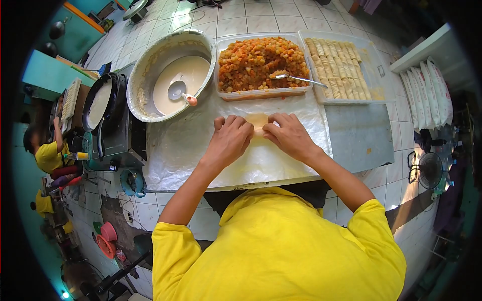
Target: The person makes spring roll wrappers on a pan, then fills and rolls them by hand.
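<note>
Between my two hands lies a thin pale wrapper (257, 120), partly rolled, on a plastic-covered table (186, 150). My left hand (232, 135) has its fingers curled on the left end of the roll. On the right end, my right hand (288, 134) pinches with bent fingers. My fingers hide most of the roll and whatever is inside it. Just beyond my hands stands a clear tub (266, 95) heaped with orange diced filling (256, 60); a spoon (301, 79) rests in it. To its right, a clear container (346, 100) holds rows of finished rolls (336, 65).
At the back left, a big basin (138, 100) holds pale batter and a ladle (177, 91). Beside it, a pan (100, 100) sits on a stove (118, 145). A co-worker in yellow (50, 155) is at far left. White sacks (427, 95) and a fan (430, 168) stand right.
</note>
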`<action>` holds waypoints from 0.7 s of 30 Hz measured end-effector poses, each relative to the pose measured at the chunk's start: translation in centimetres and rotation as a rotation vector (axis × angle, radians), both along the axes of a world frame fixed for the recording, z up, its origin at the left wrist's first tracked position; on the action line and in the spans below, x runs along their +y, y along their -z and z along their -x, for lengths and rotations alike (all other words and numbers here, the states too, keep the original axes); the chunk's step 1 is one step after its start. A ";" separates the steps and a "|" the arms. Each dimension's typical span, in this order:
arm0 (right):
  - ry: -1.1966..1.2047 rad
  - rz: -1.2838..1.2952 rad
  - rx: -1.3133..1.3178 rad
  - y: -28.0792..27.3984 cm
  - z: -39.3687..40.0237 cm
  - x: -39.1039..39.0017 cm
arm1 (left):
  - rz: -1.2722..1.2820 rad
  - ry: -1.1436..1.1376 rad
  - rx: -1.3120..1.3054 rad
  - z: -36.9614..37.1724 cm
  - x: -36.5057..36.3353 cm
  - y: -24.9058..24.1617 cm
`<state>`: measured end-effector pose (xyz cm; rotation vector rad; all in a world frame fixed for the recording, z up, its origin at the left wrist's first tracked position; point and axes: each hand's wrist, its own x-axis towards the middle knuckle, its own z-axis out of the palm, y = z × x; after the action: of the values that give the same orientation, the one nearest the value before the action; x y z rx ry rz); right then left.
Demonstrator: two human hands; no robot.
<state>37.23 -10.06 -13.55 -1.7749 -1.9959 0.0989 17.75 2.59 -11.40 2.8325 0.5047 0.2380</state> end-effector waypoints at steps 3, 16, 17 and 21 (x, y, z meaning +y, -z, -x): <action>0.005 0.026 0.028 0.9 0.0 0.0 | -0.049 -0.063 -0.099 0.1 -0.7 1.0; -0.023 0.030 0.083 0.8 0.6 -0.4 | -0.084 -0.071 -0.007 0.4 -2.3 2.4; 0.007 -0.007 0.099 0.3 0.5 -0.6 | -0.106 -0.097 -0.062 0.6 -2.3 2.2; 0.043 -0.013 0.175 0.6 -0.6 -1.3 | -0.113 -0.168 -0.177 1.8 -2.4 2.6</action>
<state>37.80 -11.35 -14.19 -1.7368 -1.8301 0.2187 15.92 0.17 -14.04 2.8422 0.7105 0.5605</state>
